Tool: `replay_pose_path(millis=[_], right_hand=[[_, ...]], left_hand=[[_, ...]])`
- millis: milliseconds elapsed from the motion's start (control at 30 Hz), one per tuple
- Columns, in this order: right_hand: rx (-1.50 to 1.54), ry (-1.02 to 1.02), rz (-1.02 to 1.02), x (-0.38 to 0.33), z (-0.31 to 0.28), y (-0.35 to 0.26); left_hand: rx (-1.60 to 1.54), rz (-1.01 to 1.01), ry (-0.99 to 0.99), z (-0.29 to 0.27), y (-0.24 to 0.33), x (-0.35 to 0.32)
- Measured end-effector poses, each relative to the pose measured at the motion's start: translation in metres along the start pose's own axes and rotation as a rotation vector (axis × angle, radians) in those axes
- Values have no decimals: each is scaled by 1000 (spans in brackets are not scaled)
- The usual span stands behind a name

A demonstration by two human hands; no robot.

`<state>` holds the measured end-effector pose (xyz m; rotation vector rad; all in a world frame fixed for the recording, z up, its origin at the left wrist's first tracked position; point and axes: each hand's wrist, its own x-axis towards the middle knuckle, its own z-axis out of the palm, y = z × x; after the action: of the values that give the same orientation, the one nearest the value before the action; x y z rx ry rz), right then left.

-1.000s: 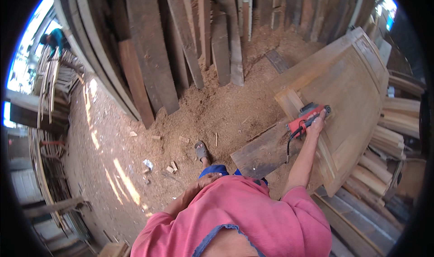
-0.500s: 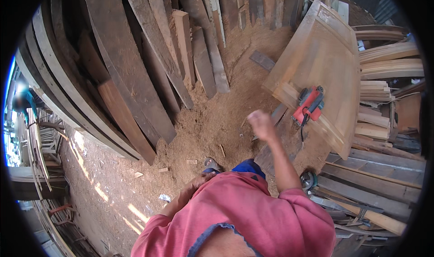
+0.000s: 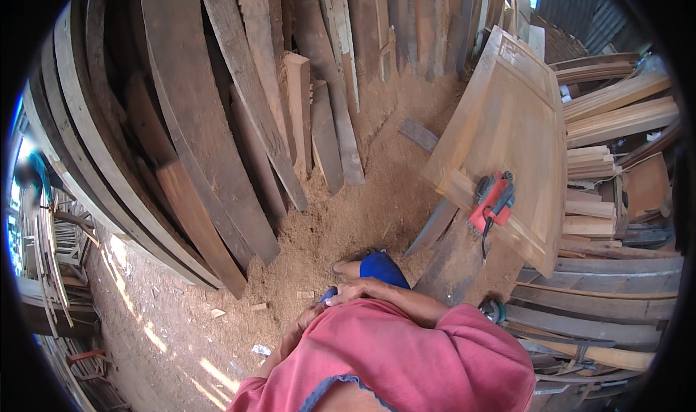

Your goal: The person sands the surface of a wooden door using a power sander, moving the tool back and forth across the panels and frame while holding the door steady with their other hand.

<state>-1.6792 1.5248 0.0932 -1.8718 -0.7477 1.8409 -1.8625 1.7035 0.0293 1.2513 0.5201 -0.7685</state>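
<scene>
A: Where is there room?
B: Over the sawdust floor [image 3: 377, 194], centre.
A: And blocked?
B: Leaning planks [image 3: 217, 122] far left; door panel [image 3: 515, 129] with red power tool [image 3: 493, 200] right; stacked boards [image 3: 616, 107] far right.

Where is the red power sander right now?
In the head view, the red sander lies on the wooden door panel at right, untouched by either hand.

Pink-red short-sleeve shirt w/ frayed blue neck edge, blue shorts; forearms, hands bare.
</scene>
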Motion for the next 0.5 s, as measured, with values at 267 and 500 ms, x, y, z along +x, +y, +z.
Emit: replay_pose_path(millis=[267,500], right_hand=[[-89,84,-40,15,-63,21],[-54,157,-106,-25,-144,14]], left_hand=[[130,24,-38,-16,56,61],[421,278,-127,-43,115,125]])
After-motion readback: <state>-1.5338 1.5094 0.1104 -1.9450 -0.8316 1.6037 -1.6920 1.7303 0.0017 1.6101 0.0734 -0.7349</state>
